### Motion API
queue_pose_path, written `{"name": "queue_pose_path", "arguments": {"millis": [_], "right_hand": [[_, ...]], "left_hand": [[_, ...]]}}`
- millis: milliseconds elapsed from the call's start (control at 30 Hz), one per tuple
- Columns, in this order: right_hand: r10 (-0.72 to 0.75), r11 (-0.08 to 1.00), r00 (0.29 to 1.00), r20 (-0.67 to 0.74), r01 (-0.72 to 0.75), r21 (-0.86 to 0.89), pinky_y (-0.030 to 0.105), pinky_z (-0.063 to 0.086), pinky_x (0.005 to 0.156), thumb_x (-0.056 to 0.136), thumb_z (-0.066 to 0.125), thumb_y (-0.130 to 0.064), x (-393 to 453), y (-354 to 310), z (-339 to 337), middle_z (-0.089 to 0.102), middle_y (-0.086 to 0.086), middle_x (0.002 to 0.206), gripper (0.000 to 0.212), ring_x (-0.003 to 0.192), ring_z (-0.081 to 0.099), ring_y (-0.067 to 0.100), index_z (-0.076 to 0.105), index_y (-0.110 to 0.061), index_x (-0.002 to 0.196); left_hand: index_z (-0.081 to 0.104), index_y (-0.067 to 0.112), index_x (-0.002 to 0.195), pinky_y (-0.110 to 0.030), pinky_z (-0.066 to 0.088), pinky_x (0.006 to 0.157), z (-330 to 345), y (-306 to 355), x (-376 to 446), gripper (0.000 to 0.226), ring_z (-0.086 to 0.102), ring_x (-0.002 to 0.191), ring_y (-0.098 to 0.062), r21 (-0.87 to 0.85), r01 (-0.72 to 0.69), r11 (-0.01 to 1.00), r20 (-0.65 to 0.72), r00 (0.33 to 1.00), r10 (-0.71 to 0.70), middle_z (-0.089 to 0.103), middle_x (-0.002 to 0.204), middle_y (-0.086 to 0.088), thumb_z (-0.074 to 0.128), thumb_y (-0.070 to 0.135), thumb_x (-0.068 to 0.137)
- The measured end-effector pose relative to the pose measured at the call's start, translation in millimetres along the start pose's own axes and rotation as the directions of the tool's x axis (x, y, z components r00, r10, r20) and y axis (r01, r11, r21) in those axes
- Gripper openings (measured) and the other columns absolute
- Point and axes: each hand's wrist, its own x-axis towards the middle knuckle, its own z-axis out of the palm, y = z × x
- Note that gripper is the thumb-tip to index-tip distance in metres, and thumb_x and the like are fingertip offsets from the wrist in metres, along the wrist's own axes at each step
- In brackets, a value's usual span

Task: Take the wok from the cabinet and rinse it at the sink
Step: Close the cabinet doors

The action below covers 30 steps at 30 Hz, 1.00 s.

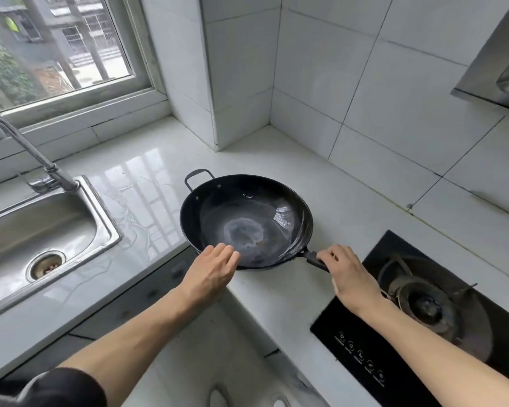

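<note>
A black wok (247, 218) sits on the white counter in the corner, its small loop handle pointing to the far left and its long handle toward me on the right. It looks wet inside, with a pale ring at the bottom. My right hand (347, 274) grips the long handle. My left hand (215, 268) lies with straight fingers on the near left rim of the wok. The steel sink (100, 218) is at the left, with its drain (45, 264) and a curved tap (27, 148) at its back rim.
A black gas hob (365, 348) with a burner (429, 304) lies at the right, close to my right forearm. Water streaks wet the counter (135, 201) between sink and wok. A window is behind the sink, tiled walls behind the wok, a range hood (500, 71) top right.
</note>
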Motion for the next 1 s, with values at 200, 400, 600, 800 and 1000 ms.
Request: {"name": "queue_pose_path", "arguments": {"millis": [200,400,600,800,1000], "right_hand": [[0.001,0.998,1.000,0.004,-0.001,0.058,0.034,0.050,0.072,0.056,0.062,0.020,-12,-1,24,0.050,0.001,0.101,0.063,0.088,0.049,0.023,0.055,-0.017,0.107],[0.026,0.992,0.999,0.020,-0.028,0.122,0.033,0.050,0.077,0.058,0.063,0.019,-22,0,45,0.048,0.000,0.102,0.063,0.090,0.047,0.022,0.054,-0.016,0.109],[-0.005,0.983,1.000,0.027,0.000,0.184,0.033,0.051,0.078,0.067,0.061,0.018,-25,3,45,0.048,0.000,0.102,0.058,0.093,0.047,0.020,0.053,-0.017,0.113],[-0.023,0.984,0.999,0.037,0.017,0.175,0.031,0.050,0.084,0.074,0.067,0.008,-26,4,36,0.052,-0.001,0.106,0.051,0.096,0.049,0.019,0.056,-0.018,0.117],[-0.023,0.987,0.996,0.087,0.009,0.161,0.031,0.047,0.088,0.082,0.072,-0.018,-20,1,27,0.051,-0.002,0.106,0.034,0.098,0.049,0.018,0.055,-0.021,0.112]], "left_hand": [[0.044,0.014,0.079,-0.034,0.034,0.056,21,12,-16,0.034,0.039,0.066,-0.023,0.005,0.022,1.000,0.063,0.998,-0.022,0.041,0.074,-0.003,0.060,-0.007,0.057],[0.047,0.014,0.081,-0.034,0.032,0.059,33,26,-23,0.033,0.041,0.068,-0.025,-0.017,0.080,0.997,0.091,0.993,-0.078,0.043,0.076,-0.003,0.062,-0.005,0.059],[0.047,0.015,0.081,-0.033,0.031,0.060,37,35,-26,0.038,0.040,0.070,-0.026,-0.022,0.174,0.984,0.164,0.972,-0.168,0.043,0.077,-0.002,0.065,-0.006,0.054],[0.048,0.015,0.082,-0.033,0.034,0.062,36,36,-25,0.041,0.040,0.070,-0.025,-0.035,0.213,0.976,0.162,0.965,-0.205,0.042,0.077,-0.001,0.063,-0.007,0.051],[0.048,0.018,0.082,-0.034,0.035,0.068,33,41,-27,0.032,0.042,0.073,-0.024,-0.063,0.271,0.961,0.190,0.948,-0.255,0.044,0.077,0.002,0.067,0.008,0.058]]}}
